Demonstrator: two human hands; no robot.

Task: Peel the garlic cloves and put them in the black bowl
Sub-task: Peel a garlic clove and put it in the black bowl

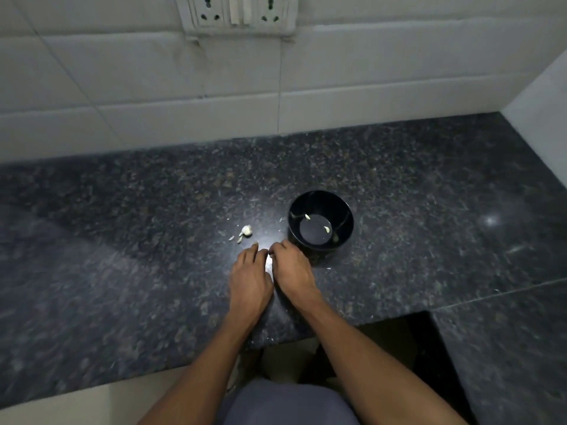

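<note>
While both hands' fingers (277,247) pinch something tiny, unpeeled garlic (246,230) lies just beyond, left of black bowl (343,228).

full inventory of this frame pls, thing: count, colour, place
black bowl: 1, black, on the countertop just right of the hands
peeled cloves: 2 plainly seen, pale, inside the bowl
garlic piece: 1, whitish, on the countertop left of the bowl, beyond the left hand
peel scraps: several, pale, scattered near the garlic piece and around the bowl
countertop: 1, dark speckled stone
tiled wall: white, behind the countertop
socket panel: 1, white, on the wall at top
left hand: fingers curled, tips meeting the right hand's; anything pinched is too small to tell
right hand: fingers curled, beside the bowl
</note>
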